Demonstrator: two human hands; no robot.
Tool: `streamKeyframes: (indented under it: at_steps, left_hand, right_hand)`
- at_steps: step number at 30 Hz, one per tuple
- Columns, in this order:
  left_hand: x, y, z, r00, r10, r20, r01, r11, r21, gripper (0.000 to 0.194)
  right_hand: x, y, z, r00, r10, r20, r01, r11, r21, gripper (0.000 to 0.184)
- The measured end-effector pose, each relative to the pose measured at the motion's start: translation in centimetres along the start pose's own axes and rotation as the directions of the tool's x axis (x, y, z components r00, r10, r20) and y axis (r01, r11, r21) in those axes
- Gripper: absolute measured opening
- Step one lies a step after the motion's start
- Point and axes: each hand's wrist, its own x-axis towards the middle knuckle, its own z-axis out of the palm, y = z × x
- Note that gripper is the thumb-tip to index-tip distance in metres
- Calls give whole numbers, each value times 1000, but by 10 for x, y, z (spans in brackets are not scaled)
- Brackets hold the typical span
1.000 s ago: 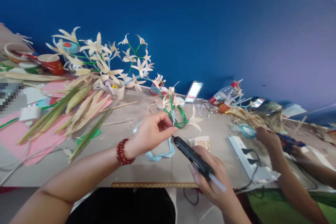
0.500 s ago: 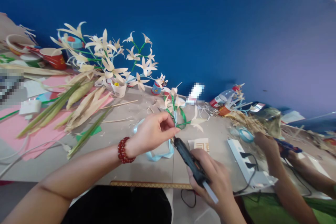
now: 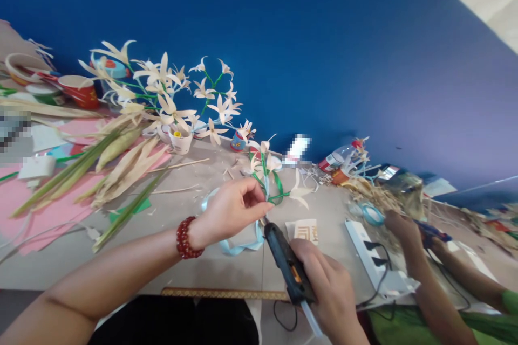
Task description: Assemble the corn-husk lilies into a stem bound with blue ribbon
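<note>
My left hand [image 3: 232, 210], with a red bead bracelet on the wrist, pinches the green stem of a small husk flower sprig [image 3: 270, 175] held upright over the table. A pale blue ribbon [image 3: 240, 245] trails from under that hand onto the tabletop. My right hand [image 3: 329, 294] grips a black hot glue gun [image 3: 285, 261]. Its nozzle points up at the stem, just below my left fingertips. A clear glue stick pokes out of the gun's back end.
Cream husk flowers stand in a white cup [image 3: 181, 140] at the back left, beside dried corn husks [image 3: 121, 164] on pink paper. A white power strip [image 3: 374, 259] lies to the right. Another person's hands [image 3: 404, 229] hold a blue glue gun [image 3: 431, 232] there.
My right hand and the glue gun have slid slightly left and down, with the nozzle staying at the stem. My left hand keeps its pinch on the sprig.
</note>
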Motion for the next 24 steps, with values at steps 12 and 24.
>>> streamKeyframes:
  at_steps: [12, 24]
  left_hand:
    - [0, 2, 0, 1000, 1, -9, -1, 1000, 28, 18]
    - [0, 4, 0, 999, -34, -4, 34, 999, -10, 19]
  right_hand:
    - [-4, 0, -2, 1000, -6, -4, 6, 1000, 5, 18]
    - [-14, 5, 2, 999, 21, -24, -20, 998, 55, 22]
